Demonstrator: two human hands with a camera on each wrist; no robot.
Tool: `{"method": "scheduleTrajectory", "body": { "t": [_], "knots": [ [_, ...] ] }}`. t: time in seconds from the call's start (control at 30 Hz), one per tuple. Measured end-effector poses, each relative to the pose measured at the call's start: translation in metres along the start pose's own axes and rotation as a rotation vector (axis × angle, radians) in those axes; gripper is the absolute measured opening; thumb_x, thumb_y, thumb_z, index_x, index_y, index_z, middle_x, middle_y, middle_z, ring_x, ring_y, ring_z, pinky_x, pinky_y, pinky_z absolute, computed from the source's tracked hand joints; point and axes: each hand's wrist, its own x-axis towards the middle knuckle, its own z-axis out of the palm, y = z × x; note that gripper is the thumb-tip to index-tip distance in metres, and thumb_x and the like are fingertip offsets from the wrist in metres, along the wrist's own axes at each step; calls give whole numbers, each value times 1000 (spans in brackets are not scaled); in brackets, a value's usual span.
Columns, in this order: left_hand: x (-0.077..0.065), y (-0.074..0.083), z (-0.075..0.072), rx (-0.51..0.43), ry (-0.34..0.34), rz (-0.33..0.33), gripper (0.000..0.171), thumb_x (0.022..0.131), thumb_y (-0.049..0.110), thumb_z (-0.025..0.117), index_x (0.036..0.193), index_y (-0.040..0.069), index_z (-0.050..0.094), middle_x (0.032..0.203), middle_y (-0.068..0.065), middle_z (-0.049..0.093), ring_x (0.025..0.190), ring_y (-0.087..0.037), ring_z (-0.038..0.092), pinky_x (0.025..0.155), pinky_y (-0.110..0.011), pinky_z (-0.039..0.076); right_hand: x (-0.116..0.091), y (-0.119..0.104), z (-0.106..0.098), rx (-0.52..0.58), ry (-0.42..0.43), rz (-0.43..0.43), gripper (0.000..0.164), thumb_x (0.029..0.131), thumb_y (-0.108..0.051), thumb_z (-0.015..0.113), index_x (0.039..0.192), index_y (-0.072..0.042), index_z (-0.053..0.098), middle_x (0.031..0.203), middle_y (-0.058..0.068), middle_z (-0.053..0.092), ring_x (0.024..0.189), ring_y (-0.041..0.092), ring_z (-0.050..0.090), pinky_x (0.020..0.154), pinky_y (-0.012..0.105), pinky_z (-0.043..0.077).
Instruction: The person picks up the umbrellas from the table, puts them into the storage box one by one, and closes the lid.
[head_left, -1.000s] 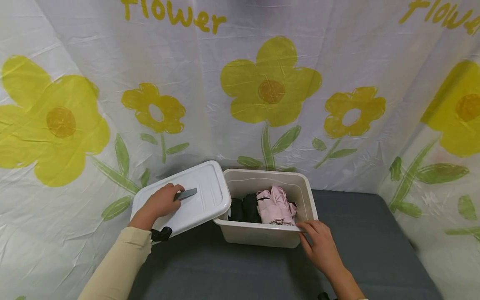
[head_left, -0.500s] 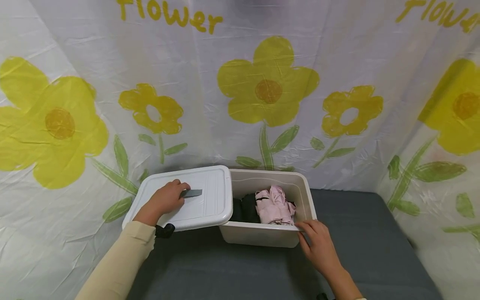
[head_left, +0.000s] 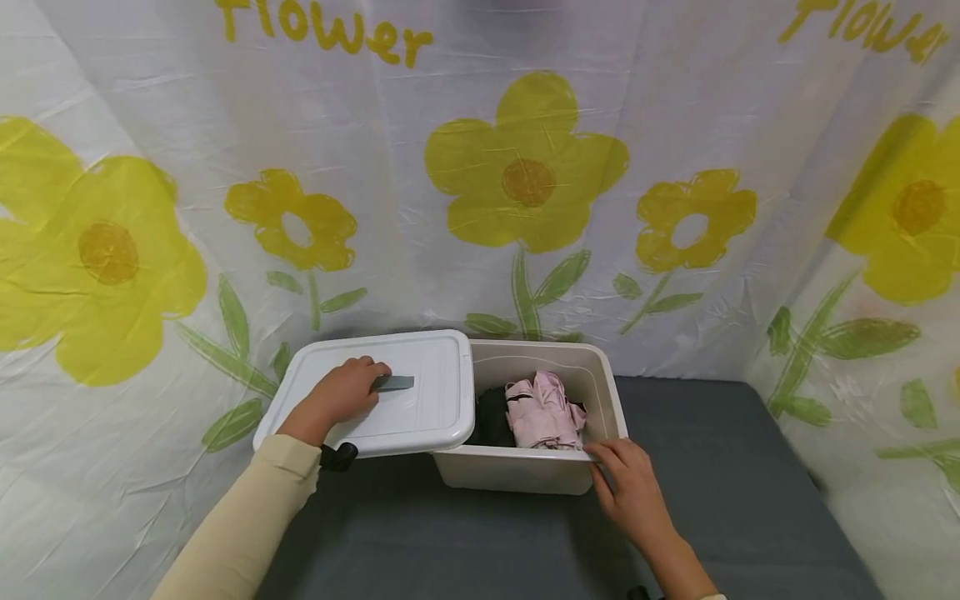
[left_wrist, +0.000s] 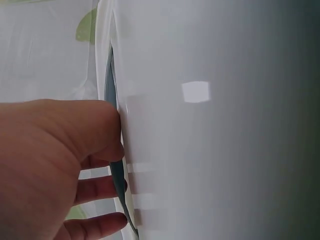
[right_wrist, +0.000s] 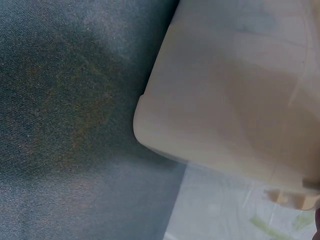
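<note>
My left hand [head_left: 341, 396] grips the grey strap handle [head_left: 397, 382] of a white plastic lid [head_left: 435, 417]. In the left wrist view, thumb and fingers curl round the strap [left_wrist: 111, 80]. The lid lies over the left end of a beige storage bin [head_left: 517, 472], hiding that part. Inside the bin sit a pink fabric bundle [head_left: 542, 417] and, left of it, a dark bundle [head_left: 492, 417], partly under the lid. My right hand [head_left: 630, 492] holds the bin's front right corner by the rim. The right wrist view shows mostly the bin's outer wall [right_wrist: 215, 95].
The bin stands on a dark grey padded surface [head_left: 697, 467]. Close behind it hangs a white curtain [head_left: 420, 208] printed with yellow flowers, which also runs along both sides.
The left hand has swung the lid from a slant to nearly level and shifted it right, covering more of the bin's left end. The right hand keeps its hold on the rim.
</note>
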Motion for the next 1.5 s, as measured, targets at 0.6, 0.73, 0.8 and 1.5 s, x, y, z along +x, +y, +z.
{"method": "scheduleTrajectory", "body": {
  "t": [0.6,0.73,0.8,1.5],
  "knots": [
    [27,35,5,-6,-70,70,38,87,9,58,125,12,63,112,-10,62,102,-29,59,87,-48,47,0,-1,2,18,-13,24,29,74,-1,73,102,-6,71,96,5,64,94,26,58,90,47,39],
    [33,40,6,-6,-74,96,39,87,8,57,126,12,63,113,-10,62,104,-30,58,88,-48,47,1,-2,2,21,12,4,31,72,1,73,102,-7,71,95,6,64,93,27,59,90,46,38],
    [36,42,7,-4,-77,106,39,88,8,56,126,12,63,114,-10,62,104,-30,59,88,-48,47,2,-2,2,20,29,-10,33,70,3,74,101,-7,71,95,6,64,93,28,59,91,46,38],
    [54,83,2,-7,-105,160,38,89,7,57,126,13,64,113,-9,63,104,-29,59,87,-47,48,0,0,5,17,40,16,30,71,2,73,100,-6,71,94,6,64,91,27,58,93,46,37]
  ]
}}
